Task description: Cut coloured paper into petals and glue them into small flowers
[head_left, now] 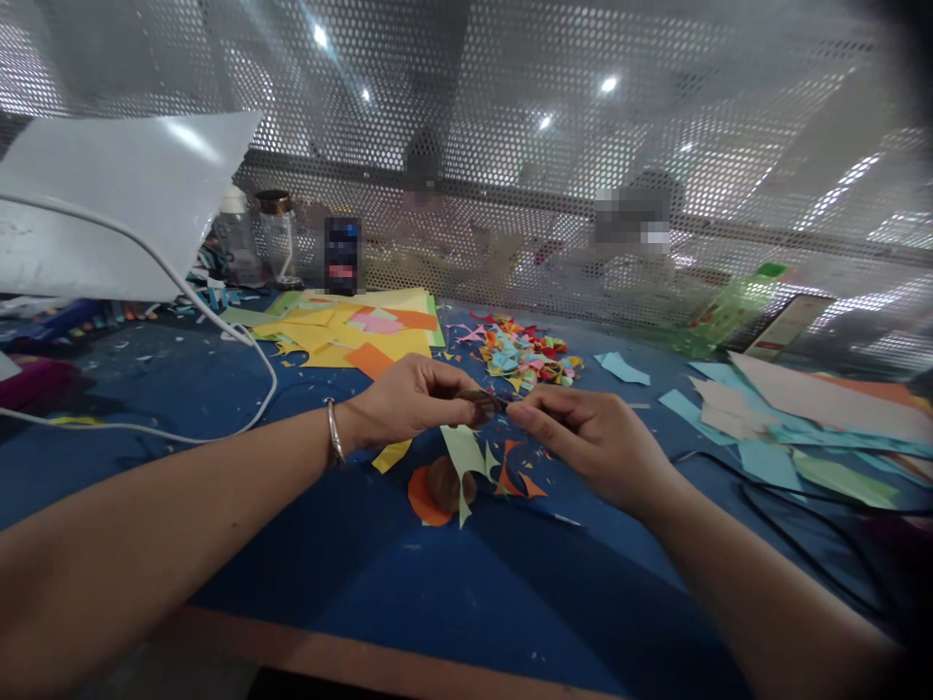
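Observation:
My left hand (415,401), with a silver bangle at its wrist, pinches a small brown rounded piece (477,397) between thumb and fingers. Close against the right edge of that piece, my right hand (575,428) is closed in a pinch; a thin dark bit shows at its fingertips, too small to name. Below the hands, an orange paper disc (421,498) lies partly under a brown disc (439,481). A pale green cut paper strip (464,452) crosses the brown disc. Orange paper offcuts (510,474) and a slim pen-like stick (560,515) lie to the right.
Yellow and orange paper sheets (328,335) and a heap of coloured scraps (521,350) lie beyond the hands. A phone (342,255) stands behind. White cable (273,379) loops left; black cable (773,496) and more paper (831,399) lie right. A perforated metal screen (510,224) backs the table.

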The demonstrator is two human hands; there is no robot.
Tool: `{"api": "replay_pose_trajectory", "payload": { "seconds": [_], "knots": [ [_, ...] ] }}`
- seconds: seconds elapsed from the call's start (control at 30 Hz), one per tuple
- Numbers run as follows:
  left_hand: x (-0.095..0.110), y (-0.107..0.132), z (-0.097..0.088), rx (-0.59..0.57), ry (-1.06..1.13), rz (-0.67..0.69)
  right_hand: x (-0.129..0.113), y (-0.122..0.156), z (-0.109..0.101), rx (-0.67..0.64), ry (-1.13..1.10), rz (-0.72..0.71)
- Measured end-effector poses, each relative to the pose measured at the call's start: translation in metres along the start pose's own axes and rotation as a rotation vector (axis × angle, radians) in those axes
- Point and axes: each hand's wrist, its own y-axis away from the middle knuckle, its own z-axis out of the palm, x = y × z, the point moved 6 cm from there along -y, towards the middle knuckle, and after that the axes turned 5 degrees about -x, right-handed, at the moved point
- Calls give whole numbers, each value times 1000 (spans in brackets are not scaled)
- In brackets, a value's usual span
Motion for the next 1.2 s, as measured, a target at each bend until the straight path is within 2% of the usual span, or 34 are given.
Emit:
{"api": "replay_pose_trajectory", "payload": {
  "seconds": [0.37, 0.53, 0.67, 0.73, 0.83, 0.93, 1.0, 1.03, 1.1, 1.2],
  "knots": [
    [-1, 0, 2, -14, -5, -20, -5, -1, -2, 35, 15, -33],
    [-5, -2, -3, 15, -53, -72, 3, -1, -9, 128, 22, 24],
    [-12, -2, -11, 82, -98, -163, 18, -3, -8, 123, 122, 114],
    [-13, -2, -14, 77, -201, -196, 25, -5, -5, 76, 222, 175],
    [-11, 2, -19, 10, -452, -276, 32, -9, 3, -50, 358, 239],
    [-4, 5, -25, -73, -905, -309, 33, -10, 9, -179, 456, 290],
    [7, 7, -29, -36, -1206, -260, 33, -9, 10, -221, 498, 317],
    [11, 8, -31, -3, -1288, -241, 33, -9, 10, -234, 512, 328],
    [15, 9, -31, 46, -1315, -221, 33, -7, 11, -255, 535, 345],
    [10, 8, -20, -25, -1246, -194, 34, -4, 14, -294, 544, 356]
  ]
}}
